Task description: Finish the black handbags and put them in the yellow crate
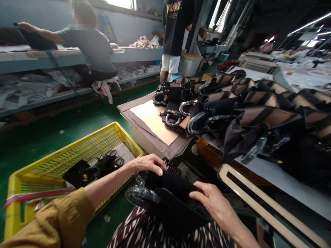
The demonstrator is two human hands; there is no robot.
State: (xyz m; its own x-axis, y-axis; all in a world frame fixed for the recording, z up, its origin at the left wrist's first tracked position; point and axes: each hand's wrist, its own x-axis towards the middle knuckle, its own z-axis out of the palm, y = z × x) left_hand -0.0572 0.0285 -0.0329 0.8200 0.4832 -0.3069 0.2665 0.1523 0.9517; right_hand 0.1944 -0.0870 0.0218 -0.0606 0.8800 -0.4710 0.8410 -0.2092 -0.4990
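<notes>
Left grip (150,164) and right grip (214,200) pinch closed on the black bag (178,212) between them.

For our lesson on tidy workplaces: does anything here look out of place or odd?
Pale scraps lie on the green floor by the yellow plastic crate, like dropped waste. A pink-and-white strip juts untidily past the crate's left end. The black handbag in the left hand and right hand shows no obvious damage.

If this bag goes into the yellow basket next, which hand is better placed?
Probably the left hand: it holds the black bag on the side nearer the yellow basket; the right hand holds the farther side.
</notes>
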